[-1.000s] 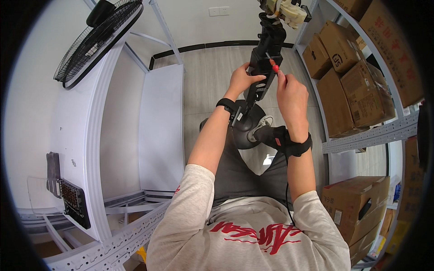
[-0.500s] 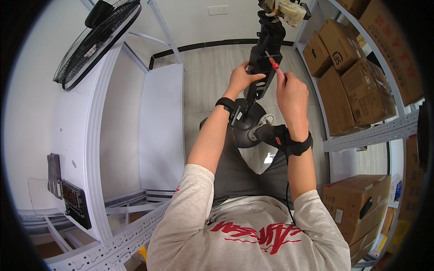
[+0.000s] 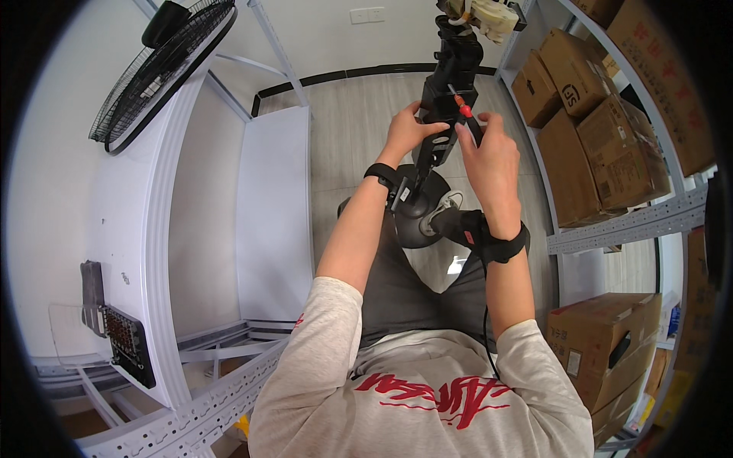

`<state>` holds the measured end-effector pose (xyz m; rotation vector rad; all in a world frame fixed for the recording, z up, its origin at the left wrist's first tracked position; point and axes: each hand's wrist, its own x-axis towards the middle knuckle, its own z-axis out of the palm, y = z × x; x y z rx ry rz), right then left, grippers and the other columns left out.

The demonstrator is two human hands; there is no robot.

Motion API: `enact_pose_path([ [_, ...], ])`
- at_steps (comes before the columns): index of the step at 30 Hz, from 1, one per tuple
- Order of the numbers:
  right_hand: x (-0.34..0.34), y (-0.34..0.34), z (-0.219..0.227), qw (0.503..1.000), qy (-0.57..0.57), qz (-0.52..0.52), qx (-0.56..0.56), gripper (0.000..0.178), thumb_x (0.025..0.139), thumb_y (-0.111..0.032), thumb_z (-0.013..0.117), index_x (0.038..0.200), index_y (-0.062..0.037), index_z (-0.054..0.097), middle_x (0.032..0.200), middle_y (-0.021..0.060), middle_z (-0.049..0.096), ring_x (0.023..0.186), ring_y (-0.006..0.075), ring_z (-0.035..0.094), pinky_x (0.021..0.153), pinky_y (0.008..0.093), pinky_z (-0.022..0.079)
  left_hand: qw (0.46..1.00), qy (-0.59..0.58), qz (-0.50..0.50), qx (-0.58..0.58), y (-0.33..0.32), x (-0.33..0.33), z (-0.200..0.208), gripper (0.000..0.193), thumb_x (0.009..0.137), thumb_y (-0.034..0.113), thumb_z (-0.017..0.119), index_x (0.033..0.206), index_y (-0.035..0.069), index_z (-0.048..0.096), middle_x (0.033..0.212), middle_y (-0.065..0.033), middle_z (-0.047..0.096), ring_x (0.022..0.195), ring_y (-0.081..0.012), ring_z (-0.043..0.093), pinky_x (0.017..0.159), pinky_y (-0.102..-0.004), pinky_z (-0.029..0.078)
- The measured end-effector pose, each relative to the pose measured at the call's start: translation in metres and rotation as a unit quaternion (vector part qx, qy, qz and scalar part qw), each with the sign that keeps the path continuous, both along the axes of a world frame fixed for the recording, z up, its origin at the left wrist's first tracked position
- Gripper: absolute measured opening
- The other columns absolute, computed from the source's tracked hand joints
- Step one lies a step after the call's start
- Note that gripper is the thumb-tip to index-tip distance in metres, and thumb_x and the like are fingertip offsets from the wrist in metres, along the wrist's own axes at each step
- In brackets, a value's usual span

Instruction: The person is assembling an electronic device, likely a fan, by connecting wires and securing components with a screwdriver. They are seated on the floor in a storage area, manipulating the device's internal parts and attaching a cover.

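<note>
A black jointed mechanical arm (image 3: 452, 67) stands upright in front of me, its lower end near a round black base (image 3: 412, 238) on the floor. My left hand (image 3: 407, 135) grips the left side of its lower housing, thumb across the near face. In my right hand (image 3: 491, 156) is a screwdriver (image 3: 465, 111) with a red and black handle, held between thumb and fingers. Its shaft points up and left against the arm's housing; where exactly the tip sits is too small to tell. Black straps circle both my wrists.
Metal shelving with cardboard boxes (image 3: 569, 164) lines the right side. On the left, a white shelf unit (image 3: 137, 229) carries a black fan (image 3: 172, 72) and a dark board (image 3: 128, 345). A low white shelf (image 3: 273, 214) lies beside the floor (image 3: 343, 114).
My right fingers have shifted on the screwdriver: the index finger has lifted away from the red part and more of the black handle shows. The left hand holds its place.
</note>
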<state>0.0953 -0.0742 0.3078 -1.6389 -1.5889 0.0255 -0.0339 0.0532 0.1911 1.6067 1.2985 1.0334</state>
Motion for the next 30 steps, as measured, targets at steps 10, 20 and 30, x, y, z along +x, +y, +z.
enact_pose_path([
  [10, 0.0, 0.003, 0.002, 0.997, -0.052, -0.016, -0.059, 0.023, 0.096, -0.018, 0.061, 0.09, 0.0036, 0.056, 0.078, 0.0254, 0.065, 0.073, 0.0469, 0.063, 0.064, 0.0521, 0.05, 1.0, -0.014, -0.001, 0.008, 0.0, 0.0, -0.002, 0.065, 0.066, 0.036, 0.09, 0.115, 0.003, 0.064, 0.069, -0.0039, 0.064, 0.061, -0.0123, 0.059, 0.059, -0.0284, 0.046],
  [20, 0.002, 0.0, -0.005, 0.998, -0.044, -0.011, 0.035, 0.027, 0.096, -0.022, 0.062, 0.094, 0.0042, 0.058, 0.095, 0.0275, 0.064, 0.077, 0.0466, 0.065, 0.066, 0.0512, 0.052, 1.0, -0.016, 0.0, -0.006, -0.005, 0.001, 0.004, 0.067, 0.065, 0.035, 0.091, 0.117, 0.002, 0.065, 0.081, -0.0092, 0.071, 0.07, -0.0168, 0.068, 0.067, -0.0299, 0.052],
  [30, 0.0, 0.001, -0.008, 0.999, -0.035, -0.025, 0.011, 0.025, 0.096, -0.023, 0.062, 0.094, 0.0017, 0.059, 0.088, 0.0231, 0.067, 0.075, 0.0453, 0.065, 0.064, 0.0517, 0.052, 1.0, 0.004, 0.004, -0.008, -0.003, 0.001, 0.003, 0.063, 0.065, 0.037, 0.091, 0.113, 0.004, 0.065, 0.079, -0.0094, 0.071, 0.071, -0.0181, 0.069, 0.067, -0.0309, 0.052],
])
